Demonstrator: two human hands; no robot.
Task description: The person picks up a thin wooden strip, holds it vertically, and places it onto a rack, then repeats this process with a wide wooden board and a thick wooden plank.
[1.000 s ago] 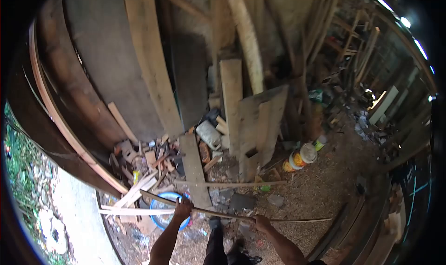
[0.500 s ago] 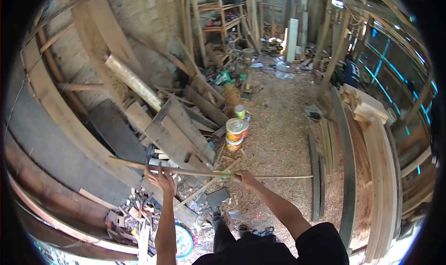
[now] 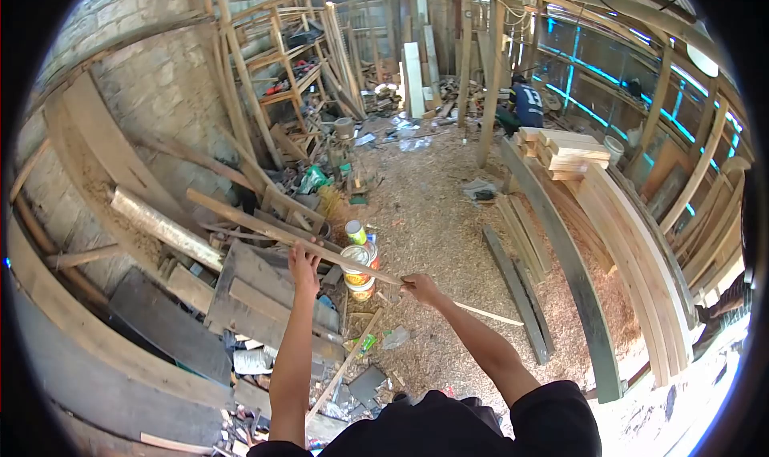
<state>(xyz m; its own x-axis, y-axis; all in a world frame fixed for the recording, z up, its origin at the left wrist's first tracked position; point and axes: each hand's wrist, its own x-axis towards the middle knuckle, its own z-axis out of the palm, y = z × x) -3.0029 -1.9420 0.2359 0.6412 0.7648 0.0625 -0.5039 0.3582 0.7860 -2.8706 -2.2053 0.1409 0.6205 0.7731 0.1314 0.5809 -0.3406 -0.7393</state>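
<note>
A long, thin wooden strip (image 3: 248, 223) slants across in front of me, its left end raised and farther away. My left hand (image 3: 303, 266) holds it left of its middle, with the fingers around its edge. Farther right along the same strip, my right hand (image 3: 421, 288) is closed on it. Beyond my right hand a narrow, pale length (image 3: 489, 314) runs down toward the floor. Stacked paint buckets (image 3: 360, 274) stand just behind the strip, partly covered by it. A green-labelled can (image 3: 355, 232) is beside them.
Leaning boards (image 3: 264, 301) and scrap crowd the left wall. Long planks (image 3: 633, 273) lie at right, with a stack of short timber (image 3: 565, 150) at their far end. A person in a numbered shirt (image 3: 528, 106) crouches at the back. Wood shavings (image 3: 424, 217) cover the floor.
The view has lifted and turned right. The wooden strip has tilted, its left end rising away from me. My left hand, earlier with fingers spread, now closes around the strip.
</note>
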